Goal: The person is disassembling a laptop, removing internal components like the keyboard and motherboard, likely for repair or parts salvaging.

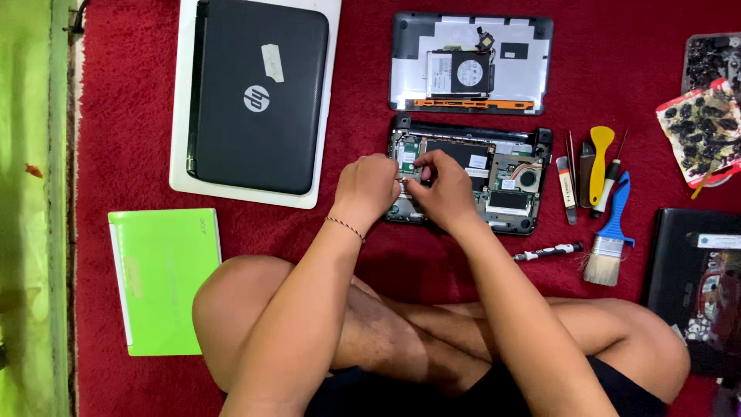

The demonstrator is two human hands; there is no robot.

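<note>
We see the small black opened laptop base with its bare circuit board (494,174) lying flat on the red carpet (131,116), straight ahead of the crossed legs. Both hands meet over its left part: the left hand (369,185) is curled, its fingers bunched and pressing down by the board's edge, and the right hand (440,185) has its fingers pinched together over the same spot; whether they grip a small part, we cannot tell.

We judge the base light but stiff, and its board fragile, with a copper pipe and a fan that should not be pushed. It is best held by the plastic rim, not by the parts inside.

Just beyond it lies the removed grey bottom cover with an orange strip (471,62). To its right, near the rim, lie a yellow plastic pry tool (600,158), a blue-handled brush (611,235) and a small black screwdriver (548,251); these crowd the right side. Well apart to the left are a closed black laptop on a white one (258,96) and a bright green closed laptop (164,278).
</note>
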